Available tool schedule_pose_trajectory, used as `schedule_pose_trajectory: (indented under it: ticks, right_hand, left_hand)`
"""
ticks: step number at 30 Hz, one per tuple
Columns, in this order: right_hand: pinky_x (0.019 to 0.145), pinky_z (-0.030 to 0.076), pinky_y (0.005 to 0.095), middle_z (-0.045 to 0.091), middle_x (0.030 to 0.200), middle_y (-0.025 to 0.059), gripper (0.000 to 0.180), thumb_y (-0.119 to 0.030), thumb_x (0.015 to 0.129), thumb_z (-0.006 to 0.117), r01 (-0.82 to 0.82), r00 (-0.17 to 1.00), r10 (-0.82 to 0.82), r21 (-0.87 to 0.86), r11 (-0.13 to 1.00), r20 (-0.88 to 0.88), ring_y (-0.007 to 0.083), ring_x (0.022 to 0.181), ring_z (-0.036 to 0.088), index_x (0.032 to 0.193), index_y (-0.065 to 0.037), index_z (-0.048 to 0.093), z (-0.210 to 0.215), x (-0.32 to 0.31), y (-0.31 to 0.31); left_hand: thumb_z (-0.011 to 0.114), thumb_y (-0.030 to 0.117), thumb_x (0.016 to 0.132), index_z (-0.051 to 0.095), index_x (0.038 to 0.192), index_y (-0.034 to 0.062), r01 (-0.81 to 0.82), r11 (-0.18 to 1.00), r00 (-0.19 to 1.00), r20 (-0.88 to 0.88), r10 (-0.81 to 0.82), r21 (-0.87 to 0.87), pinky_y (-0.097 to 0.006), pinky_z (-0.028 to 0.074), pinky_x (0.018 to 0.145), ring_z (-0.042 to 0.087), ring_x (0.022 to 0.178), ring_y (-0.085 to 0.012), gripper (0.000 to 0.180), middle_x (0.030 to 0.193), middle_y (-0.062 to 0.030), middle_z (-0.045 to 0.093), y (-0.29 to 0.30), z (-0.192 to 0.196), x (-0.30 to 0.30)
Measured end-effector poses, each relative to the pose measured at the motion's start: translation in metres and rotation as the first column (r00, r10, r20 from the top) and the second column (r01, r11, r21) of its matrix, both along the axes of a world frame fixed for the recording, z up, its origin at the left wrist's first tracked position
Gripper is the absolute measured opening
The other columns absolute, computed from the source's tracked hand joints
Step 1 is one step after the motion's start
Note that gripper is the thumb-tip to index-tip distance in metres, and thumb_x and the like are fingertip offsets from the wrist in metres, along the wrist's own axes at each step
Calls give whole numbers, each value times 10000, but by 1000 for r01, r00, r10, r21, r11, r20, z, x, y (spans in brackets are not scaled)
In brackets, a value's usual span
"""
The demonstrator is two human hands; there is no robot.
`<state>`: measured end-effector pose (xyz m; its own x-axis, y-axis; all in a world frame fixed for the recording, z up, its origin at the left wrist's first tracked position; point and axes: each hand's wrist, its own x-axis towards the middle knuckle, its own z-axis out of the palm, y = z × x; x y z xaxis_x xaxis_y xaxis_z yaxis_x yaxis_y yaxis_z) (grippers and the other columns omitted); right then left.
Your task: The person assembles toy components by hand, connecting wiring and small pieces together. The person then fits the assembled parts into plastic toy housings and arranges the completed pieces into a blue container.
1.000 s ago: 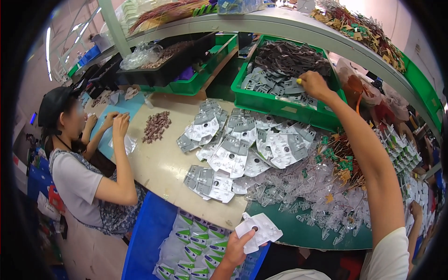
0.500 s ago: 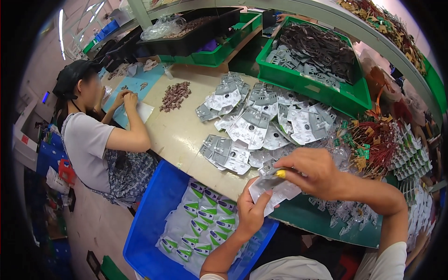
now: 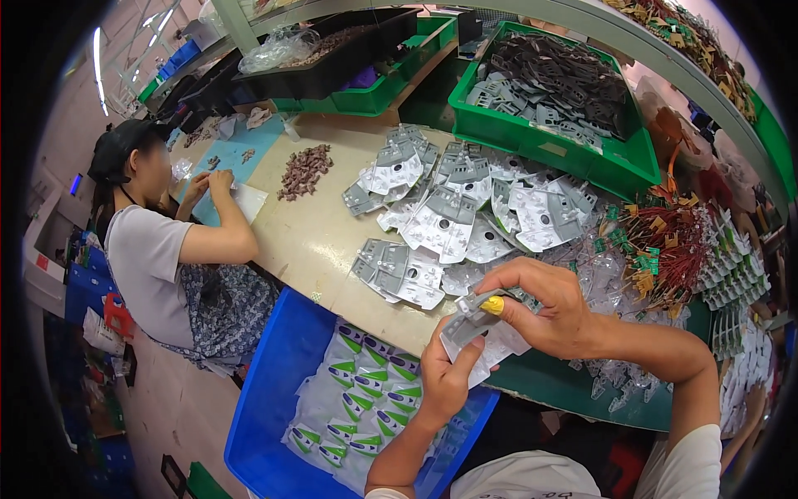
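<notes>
Between my two hands is a white plastic shell with a grey part on it, held over the table's front edge. My left hand grips its lower left side, thumb on the face. With fingers bent, my right hand pinches the upper end of the grey part; yellow tape wraps the thumb tip. Just beyond lies a pile of similar white-and-grey shells. What the right fingertips press behind the grey part is hidden.
A blue bin with green-and-white pieces stands at the front left. Behind the shells is a green crate of grey and black parts. Wired circuit boards and clear plastic pieces lie to the right. A co-worker sits at the left.
My right hand has tilted and shifted slightly left along the grey part, so more of its face shows. The left hand keeps its hold. The co-worker's hands have moved slightly.
</notes>
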<state>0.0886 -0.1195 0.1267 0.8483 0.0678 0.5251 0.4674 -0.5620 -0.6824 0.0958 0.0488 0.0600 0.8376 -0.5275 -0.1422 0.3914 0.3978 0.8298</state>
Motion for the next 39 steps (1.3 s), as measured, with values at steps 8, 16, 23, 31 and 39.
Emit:
schedule_pose_trajectory:
  ticks: [8,16,23,31,39]
  right_hand:
    - [760,476,351,649,869,112,175,-89,784,663,-40,820,79,82,996,-567,243,845,631,939,-18,627,-4,9,-11]
    - [587,479,413,625,700,157,168,-97,792,599,62,921,-44,33,998,-387,336,636,617,946,-34,622,-12,11,-13]
    - [580,480,370,643,724,141,157,-155,785,608,193,963,-204,-79,978,-178,277,627,626,891,-56,669,6,88,-65]
    - [680,501,469,650,761,188,127,-157,754,601,459,862,-504,-489,742,44,365,743,639,806,-107,705,44,213,-138]
    - [1003,408,395,582,1217,138,552,16,713,674,115,969,-235,-711,694,-73,298,1157,530,1244,-43,534,3,262,-231]
  left_hand:
    - [598,108,849,567,1069,-31,-253,954,876,457,156,159,-288,463,738,571,821,-128,262,939,-84,629,5,-26,0]
    - [453,184,954,556,1113,-51,-158,969,937,339,85,192,-268,455,724,554,803,-119,301,948,-88,623,-2,-27,10]
    - [341,450,973,213,1410,10,165,985,974,153,-170,44,-327,546,732,640,936,-309,634,1200,-194,540,4,-11,36]
    - [512,100,938,485,1239,-44,90,970,971,197,-136,226,-311,533,777,614,999,-220,334,1074,-153,626,51,-38,5]
    - [643,230,876,644,1096,63,-167,751,984,150,91,639,-239,490,673,631,857,-97,277,955,-74,685,144,-128,-47]
